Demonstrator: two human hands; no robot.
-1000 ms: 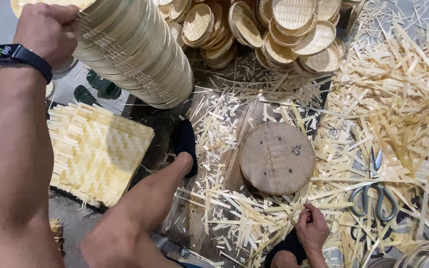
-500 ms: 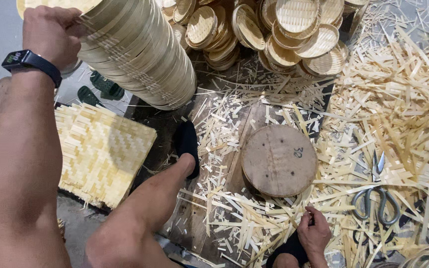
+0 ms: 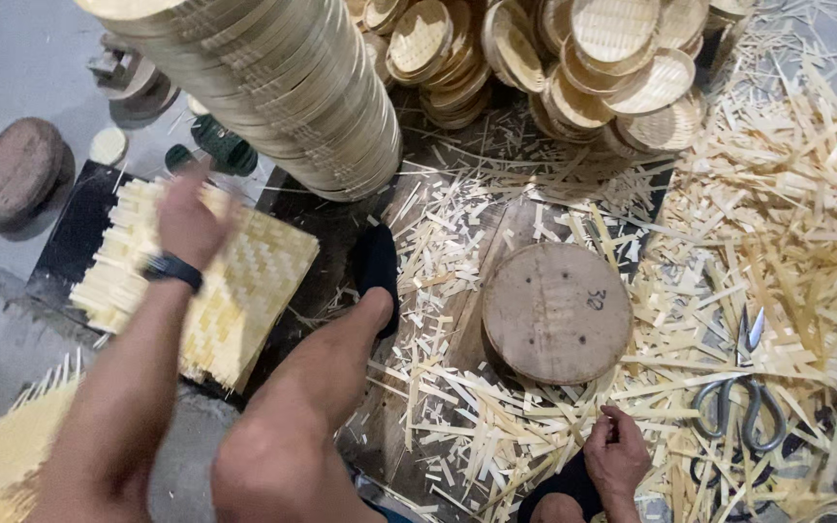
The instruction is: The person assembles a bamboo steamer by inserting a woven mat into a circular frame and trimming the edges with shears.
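Lowered from the stack, left hand (image 3: 186, 218) touches pale woven mat (image 3: 244, 291).

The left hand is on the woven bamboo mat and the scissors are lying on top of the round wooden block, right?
Not quite. In the head view the scissors lie in the bamboo strips beside the round wooden block, not on it. The left hand is on the woven bamboo mat.
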